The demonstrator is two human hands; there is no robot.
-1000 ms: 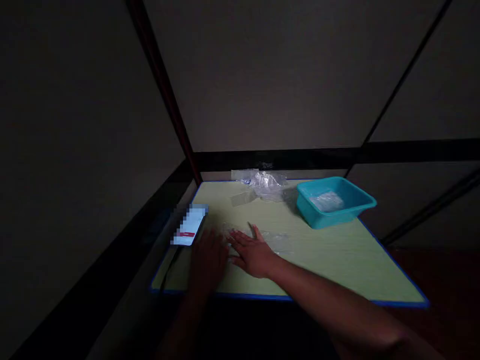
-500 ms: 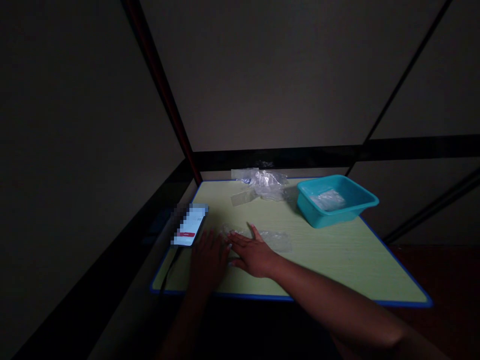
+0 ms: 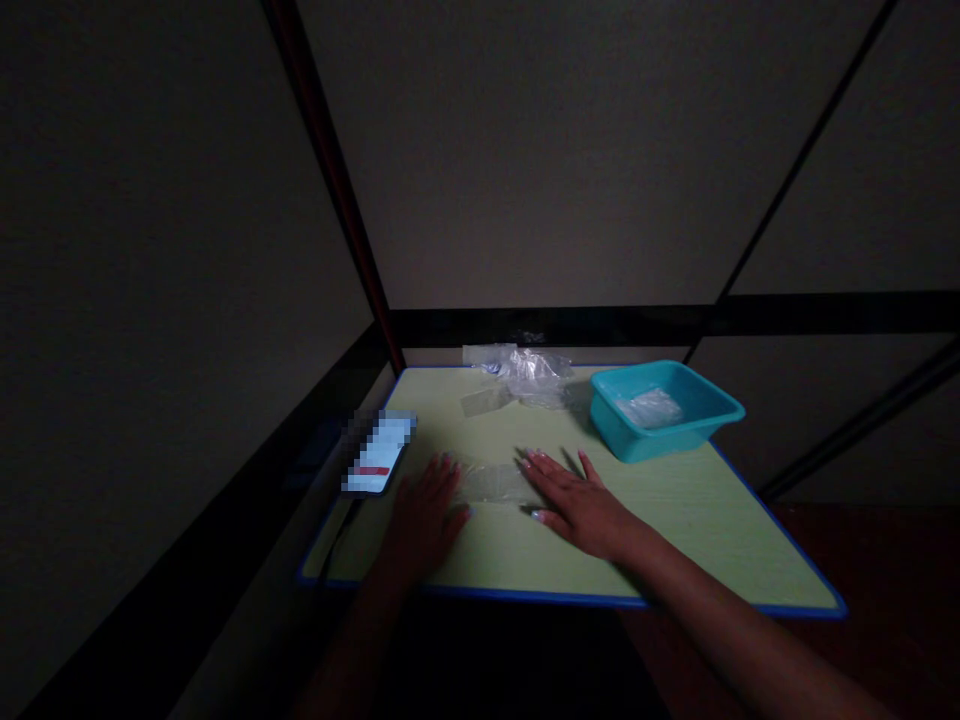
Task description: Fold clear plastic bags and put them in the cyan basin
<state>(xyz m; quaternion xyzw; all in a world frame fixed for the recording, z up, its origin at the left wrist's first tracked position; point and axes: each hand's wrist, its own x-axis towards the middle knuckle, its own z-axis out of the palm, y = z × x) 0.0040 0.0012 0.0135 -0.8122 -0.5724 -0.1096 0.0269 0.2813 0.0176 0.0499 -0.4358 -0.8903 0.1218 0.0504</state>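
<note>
Rightward along the tabletop goes the right hand (image 3: 581, 508), its fingertips well apart from the left hand (image 3: 424, 515), where half a second ago the two nearly met; the left hand keeps roughly its place. Between them on the green table (image 3: 697, 525) lies a clear plastic sheet (image 3: 491, 484), flat, its long axis running left to right across the table; the left fingers lie at its left end, the right fingertips at its right, so neither hand is plainly nearer. Both hands are spread open, palms down, thumbs apart from the fingers; neither has anything in a grip, and how hard they press cannot be told.

Beyond the sheet, at the far edge, sits a crumpled heap of clear plastic (image 3: 536, 370); a turquoise basin (image 3: 637, 442) stands to the right with a clear packet (image 3: 652, 408) inside; a phone (image 3: 382, 450) lies left of the left hand, its screen partly pixelated. Hard to make out are the sheet's two ends, covered by the fingers, and whether it is one layer or several; the left forearm sinks into shadow.
</note>
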